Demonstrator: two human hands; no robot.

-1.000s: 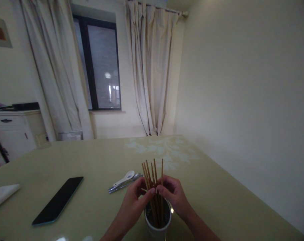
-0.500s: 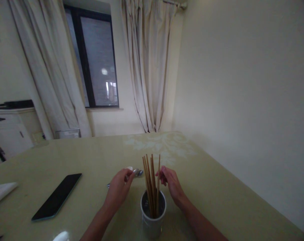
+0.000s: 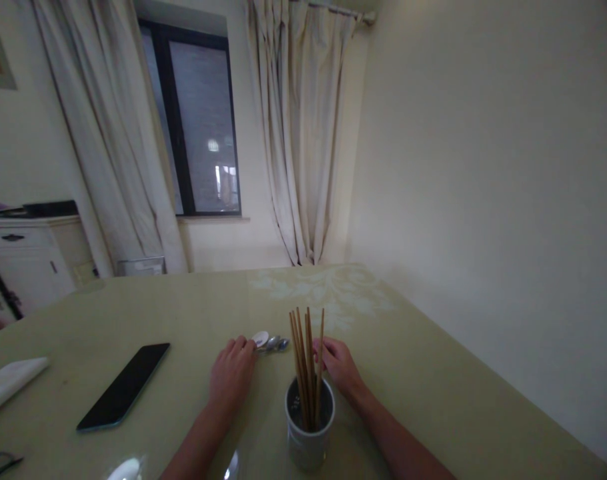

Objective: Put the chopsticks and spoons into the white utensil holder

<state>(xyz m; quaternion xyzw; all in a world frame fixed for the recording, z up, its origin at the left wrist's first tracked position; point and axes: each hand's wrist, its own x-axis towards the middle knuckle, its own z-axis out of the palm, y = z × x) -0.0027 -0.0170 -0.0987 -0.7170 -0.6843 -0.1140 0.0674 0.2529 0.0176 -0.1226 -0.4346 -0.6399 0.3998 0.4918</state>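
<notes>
Palm down on the table, my left hand (image 3: 233,370) has its fingers closed over the handles of a few spoons. A white spoon bowl (image 3: 260,338) and shiny metal spoons (image 3: 273,344) stick out to the right of the fingertips. My right hand (image 3: 339,365) is curled closed just behind and right of the chopsticks (image 3: 306,363); its fingertips are partly hidden by them, so I cannot tell what it holds. Several wooden chopsticks stand upright in a grey-white cup (image 3: 309,450) between my forearms. One chopstick leans apart on the right side.
On the left lie a black phone (image 3: 126,387), a white flat object (image 3: 16,381) and a dark-rimmed item (image 3: 1,461), partly cut off. A white shiny object (image 3: 126,470) is at the near edge. A wall (image 3: 483,200) borders the table (image 3: 183,307) on the right.
My left hand has turned palm down and lowered over the spoons, uncovering more of the white one. My right hand stays by the chopsticks, fingers more curled. The view has shifted slightly.
</notes>
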